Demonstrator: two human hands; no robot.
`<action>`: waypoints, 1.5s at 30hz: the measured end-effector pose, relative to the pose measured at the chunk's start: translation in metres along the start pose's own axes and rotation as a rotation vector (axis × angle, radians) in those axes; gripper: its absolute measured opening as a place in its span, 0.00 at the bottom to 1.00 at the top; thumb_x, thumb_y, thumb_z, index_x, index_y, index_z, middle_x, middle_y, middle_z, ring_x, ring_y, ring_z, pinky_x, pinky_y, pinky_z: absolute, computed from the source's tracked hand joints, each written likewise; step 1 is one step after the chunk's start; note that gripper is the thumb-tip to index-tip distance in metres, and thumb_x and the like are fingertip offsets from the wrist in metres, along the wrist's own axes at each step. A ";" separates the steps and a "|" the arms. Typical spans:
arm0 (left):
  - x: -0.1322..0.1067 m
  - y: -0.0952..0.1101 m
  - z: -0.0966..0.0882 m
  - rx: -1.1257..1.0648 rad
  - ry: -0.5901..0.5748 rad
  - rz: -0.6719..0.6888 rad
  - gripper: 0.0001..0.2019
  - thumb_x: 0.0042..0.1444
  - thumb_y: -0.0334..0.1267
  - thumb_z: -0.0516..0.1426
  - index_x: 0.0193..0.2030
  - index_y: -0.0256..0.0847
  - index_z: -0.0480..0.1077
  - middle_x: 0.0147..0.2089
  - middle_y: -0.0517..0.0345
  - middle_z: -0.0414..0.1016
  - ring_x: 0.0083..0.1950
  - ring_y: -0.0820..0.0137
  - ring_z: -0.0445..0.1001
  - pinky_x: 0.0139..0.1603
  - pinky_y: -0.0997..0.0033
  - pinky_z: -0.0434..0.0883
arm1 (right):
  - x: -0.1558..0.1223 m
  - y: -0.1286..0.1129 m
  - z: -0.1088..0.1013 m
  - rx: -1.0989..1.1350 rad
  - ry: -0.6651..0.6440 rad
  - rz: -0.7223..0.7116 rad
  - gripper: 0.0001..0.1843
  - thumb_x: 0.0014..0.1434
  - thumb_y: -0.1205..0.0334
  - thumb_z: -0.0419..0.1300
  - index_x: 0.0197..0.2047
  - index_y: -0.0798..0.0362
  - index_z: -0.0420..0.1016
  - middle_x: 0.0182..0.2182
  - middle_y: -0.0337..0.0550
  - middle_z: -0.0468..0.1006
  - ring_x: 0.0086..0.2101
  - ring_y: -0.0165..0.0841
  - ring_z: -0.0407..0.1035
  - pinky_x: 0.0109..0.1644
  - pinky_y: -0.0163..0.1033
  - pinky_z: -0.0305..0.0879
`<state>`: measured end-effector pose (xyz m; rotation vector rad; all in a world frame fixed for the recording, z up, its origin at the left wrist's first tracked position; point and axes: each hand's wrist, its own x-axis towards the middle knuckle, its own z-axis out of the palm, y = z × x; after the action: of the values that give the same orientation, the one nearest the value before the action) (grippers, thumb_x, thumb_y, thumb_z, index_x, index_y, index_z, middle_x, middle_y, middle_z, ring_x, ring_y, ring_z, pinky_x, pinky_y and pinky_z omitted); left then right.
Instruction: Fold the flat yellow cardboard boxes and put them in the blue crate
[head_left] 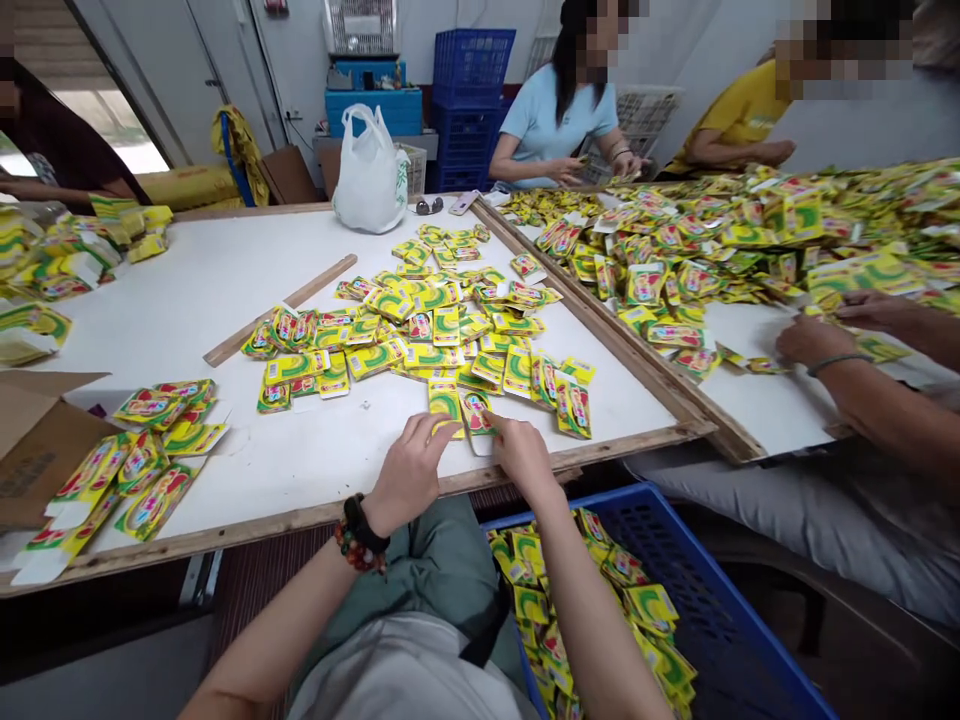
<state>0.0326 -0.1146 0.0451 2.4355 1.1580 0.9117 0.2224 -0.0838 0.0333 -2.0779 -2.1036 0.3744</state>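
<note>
Near the front edge of the white table, my left hand (411,472) has its fingers and thumb closed at the lower end of a small yellow-green box (444,399). Just beside it, my right hand (527,458) is closed at the edge of a second small box (475,408) with a red picture; a white flap shows at its lower end. The right thumb is hidden. Beyond both hands spreads a loose pile of similar small boxes (446,325), lying flat and overlapping.
A blue crate (739,625) of small boxes stands by my right leg. A brown carton (45,450) and more boxes (154,440) lie at left. Wooden strips (281,310) edge the table. A white plastic bag (369,180) stands at the back. Co-workers sit around, one (817,350) close at right.
</note>
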 end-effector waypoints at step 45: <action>-0.053 0.001 0.056 -0.159 0.242 -0.144 0.30 0.49 0.41 0.59 0.57 0.42 0.50 0.46 0.50 0.68 0.40 0.64 0.74 0.38 0.64 0.72 | -0.100 -0.063 0.003 0.908 0.299 -0.168 0.18 0.60 0.61 0.58 0.53 0.52 0.75 0.46 0.44 0.79 0.39 0.34 0.78 0.44 0.36 0.75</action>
<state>0.0448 -0.1559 -0.0191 2.1314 1.2684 1.2276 0.1637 -0.1842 0.0548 -1.3160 -1.4900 0.7573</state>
